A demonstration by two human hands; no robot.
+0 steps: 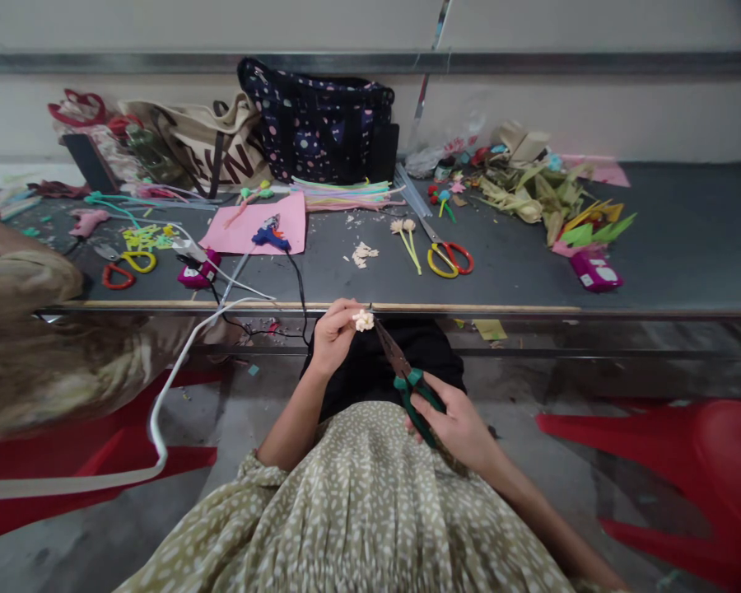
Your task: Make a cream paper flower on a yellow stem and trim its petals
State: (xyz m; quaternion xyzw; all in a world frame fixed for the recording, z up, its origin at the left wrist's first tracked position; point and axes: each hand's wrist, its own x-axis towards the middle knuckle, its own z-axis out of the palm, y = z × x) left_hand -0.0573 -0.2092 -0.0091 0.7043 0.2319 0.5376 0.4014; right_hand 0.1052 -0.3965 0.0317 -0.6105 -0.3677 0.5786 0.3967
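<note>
Just past the table's front edge, my left hand (334,336) pinches a small cream flower (364,320) between thumb and fingers. My right hand (449,412) is wrapped round the green handles of long-nose pliers (401,362). The pliers' tips point up and left, close to the flower's right side; whether they touch it cannot be made out. On the table beyond lie a small pile of cream pieces (363,254) and two cream flowers on pale green stems (409,243).
Scissors (449,257), a blue glue gun (272,235) on pink paper (222,228), and dried husks (543,193) lie on the dark table (685,239). Bags (327,123) stand behind. A white cable (160,403) hangs at left, beside another person's sleeve (18,284). Red stools flank me.
</note>
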